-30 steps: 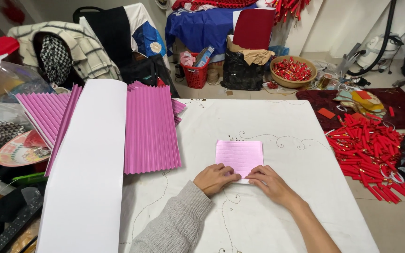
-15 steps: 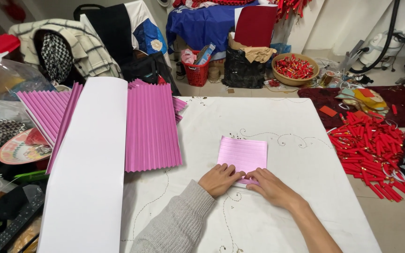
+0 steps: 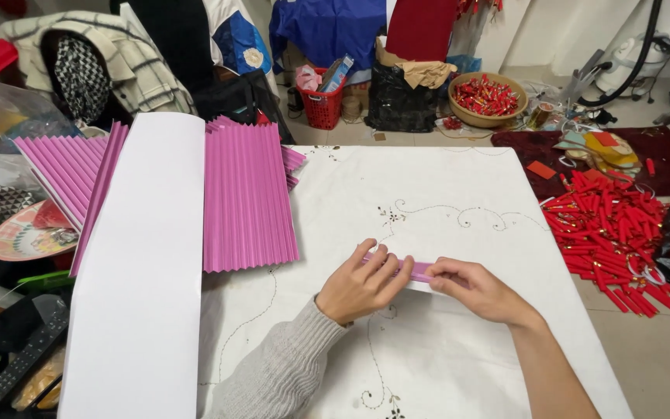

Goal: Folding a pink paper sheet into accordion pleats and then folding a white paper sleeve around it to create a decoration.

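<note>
Both hands press a folded pink paper strip (image 3: 420,271) flat on the white counter (image 3: 443,194): left hand (image 3: 362,283) with fingers laid over it, right hand (image 3: 478,289) pinching its end. Pleated pink sheets (image 3: 248,206) lie near.

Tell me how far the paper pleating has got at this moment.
Done: several pleated pink sheets lie fanned out beside a long white sheet. In hand: the left hand and right hand press a small pink paper, folded into a narrow strip, on the white tablecloth. Left: whether more folds remain cannot be told.
</note>
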